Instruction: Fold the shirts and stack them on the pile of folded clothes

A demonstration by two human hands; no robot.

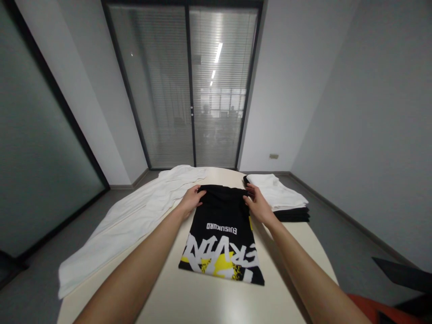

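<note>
A folded black T-shirt [222, 211] lies on the pale table in front of me, its white and yellow lettering upside down from my side. My left hand [192, 201] is closed at its far left corner, thumb on top of the cloth and the other fingers partly hidden by the edge. At the far right corner, my right hand [258, 203] pinches the fabric between thumb and fingers. The near end of the shirt rests flat on the tabletop.
White cloth [131, 220] is spread along the table's left side. On the right stands a stack of folded black garments [293, 215] with a white folded garment [278, 191] on top. A red and black object [371, 308] is at the lower right, beyond the table edge [324, 252].
</note>
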